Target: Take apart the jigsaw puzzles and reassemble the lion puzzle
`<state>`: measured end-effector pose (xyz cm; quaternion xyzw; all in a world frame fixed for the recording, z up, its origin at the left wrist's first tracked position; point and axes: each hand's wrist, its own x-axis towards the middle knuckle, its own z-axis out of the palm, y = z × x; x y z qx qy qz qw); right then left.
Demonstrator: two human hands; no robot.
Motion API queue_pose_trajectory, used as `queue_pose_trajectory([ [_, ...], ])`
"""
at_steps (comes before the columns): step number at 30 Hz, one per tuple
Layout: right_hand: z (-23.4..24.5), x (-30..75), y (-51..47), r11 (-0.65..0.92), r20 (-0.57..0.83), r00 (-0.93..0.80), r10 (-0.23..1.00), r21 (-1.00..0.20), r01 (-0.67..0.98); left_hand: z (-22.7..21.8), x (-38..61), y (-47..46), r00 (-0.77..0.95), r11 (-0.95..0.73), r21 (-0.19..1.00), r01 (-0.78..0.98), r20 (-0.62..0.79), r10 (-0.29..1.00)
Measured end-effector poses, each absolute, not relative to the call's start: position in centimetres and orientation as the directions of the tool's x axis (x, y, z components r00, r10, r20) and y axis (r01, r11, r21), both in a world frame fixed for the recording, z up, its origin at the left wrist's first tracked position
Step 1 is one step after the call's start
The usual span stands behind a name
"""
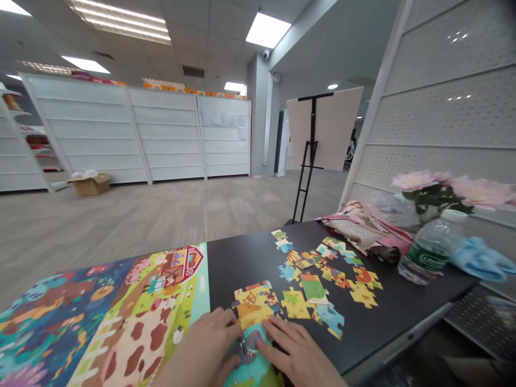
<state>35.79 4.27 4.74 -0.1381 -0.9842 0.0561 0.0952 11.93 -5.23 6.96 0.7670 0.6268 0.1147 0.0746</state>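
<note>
A partly joined jigsaw puzzle (pixel 256 307) lies on the black table, yellow with an animal picture at its top and teal and green lower down. My left hand (pixel 207 344) rests along its left edge, fingers bent slightly over the border. Across the lower part, my right hand (pixel 296 346) lies with its fingers apart and tips touching the pieces. Both palms partly cover the puzzle's lower section. Right of it are several loose pieces, among them a yellow piece (pixel 295 303), a green and orange piece (pixel 314 288) and a blue piece (pixel 331 318).
At the left lies a colourful picture sheet (pixel 139 322) with a cow and barn. A water bottle (pixel 429 250), pink flowers (pixel 479 191), a patterned cloth (pixel 363 226) and a blue cloth (pixel 481 258) line the right side. Beyond the table stands an easel (pixel 308 156).
</note>
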Motion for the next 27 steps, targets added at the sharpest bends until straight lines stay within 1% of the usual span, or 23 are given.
queue_pose_trajectory([
  [1,4.8,35.7,4.2,0.955,0.178,-0.943,0.282,-0.145,0.259,5.4,12.0,-5.8,0.171,-0.195,0.224,0.955,0.121,0.978],
  [2,4.9,35.7,4.1,0.952,0.186,-0.94,0.287,-0.164,0.258,3.7,11.9,-6.3,0.171,-0.208,0.187,0.96,0.194,0.966],
  [5,5.4,35.9,3.7,0.93,0.197,-0.926,0.323,-0.249,0.271,-1.2,11.1,-7.5,0.222,-0.267,0.071,0.961,0.374,0.9],
  [8,5.8,36.1,3.7,0.909,0.169,-0.921,0.35,-0.301,0.29,-3.6,10.7,-8.1,0.226,-0.248,-0.005,0.969,0.433,0.873],
  [13,6.3,36.5,3.7,0.892,0.166,-0.919,0.359,-0.351,0.285,-3.6,11.8,-8.1,0.204,-0.195,-0.065,0.979,0.425,0.882],
  [18,6.6,37.5,3.7,0.864,0.166,-0.908,0.385,-0.411,0.292,-3.2,13.2,-8.1,0.217,-0.206,-0.072,0.976,0.438,0.872],
  [20,6.7,38.0,6.0,0.839,0.195,-0.877,0.44,-0.437,0.324,-2.8,13.5,-8.2,0.223,-0.215,-0.069,0.974,0.44,0.87],
  [22,6.9,38.4,10.5,0.805,0.269,-0.799,0.539,-0.442,0.394,-2.3,13.7,-8.4,0.226,-0.21,-0.085,0.974,0.442,0.868],
  [24,7.2,38.8,16.3,0.798,0.311,-0.75,0.584,-0.387,0.461,-1.9,14.1,-8.6,0.224,-0.192,-0.118,0.974,0.435,0.872],
  [26,7.4,39.1,22.0,0.763,0.209,-0.744,0.634,-0.325,0.559,-1.8,14.6,-8.8,0.184,-0.141,-0.128,0.982,0.435,0.881],
  [27,7.4,39.3,24.3,0.744,0.11,-0.753,0.649,-0.299,0.598,-1.8,14.9,-8.9,0.147,-0.107,-0.114,0.988,0.437,0.887],
])
